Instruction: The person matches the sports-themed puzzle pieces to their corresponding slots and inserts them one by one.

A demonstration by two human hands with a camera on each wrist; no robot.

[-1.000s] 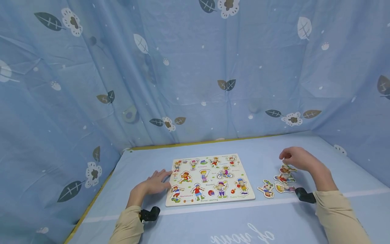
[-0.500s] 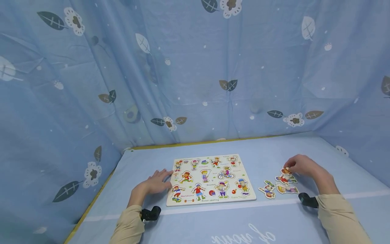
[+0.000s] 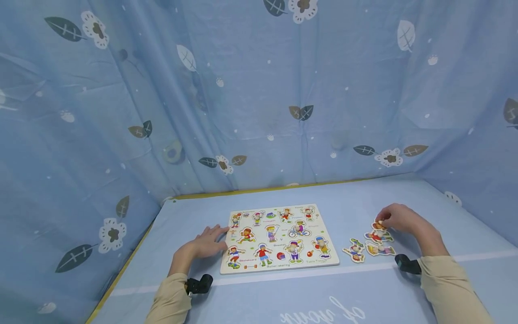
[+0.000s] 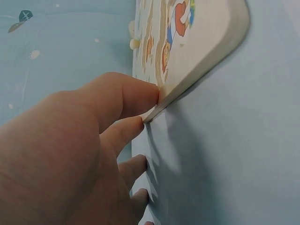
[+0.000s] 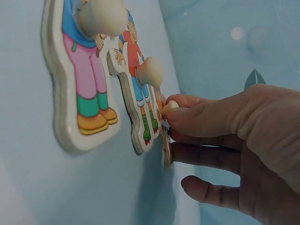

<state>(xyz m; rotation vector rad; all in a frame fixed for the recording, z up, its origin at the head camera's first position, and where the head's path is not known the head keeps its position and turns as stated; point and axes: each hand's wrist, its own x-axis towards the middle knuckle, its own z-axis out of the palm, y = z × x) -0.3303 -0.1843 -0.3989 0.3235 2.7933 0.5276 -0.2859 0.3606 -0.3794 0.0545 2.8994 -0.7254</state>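
Observation:
A light wooden puzzle board (image 3: pixel 258 239) printed with children playing sports lies flat in the middle of the table. My left hand (image 3: pixel 206 243) touches its left edge, thumb and index fingertip against the rim, the other fingers spread. At the right, my right hand (image 3: pixel 398 219) pinches the small round knob (image 5: pixel 171 106) of a puzzle piece (image 3: pixel 378 225) between thumb and index finger. That piece is partly hidden by the fingers. Just nearer lies a red-shirted skater piece (image 5: pixel 136 79), then a piece with pink trousers (image 5: pixel 89 75). Another knobbed piece (image 3: pixel 355 250) lies left of these.
The table has a pale blue cloth (image 3: pixel 251 299) with a white stripe and lettering. A blue patterned curtain (image 3: pixel 251 99) rises behind and at the sides. Each wrist bears a black camera mount (image 3: pixel 199 284).
My right hand has come down and slightly nearer onto the farthest loose piece, and its fingers have closed on the knob. The left hand stays at the board's edge.

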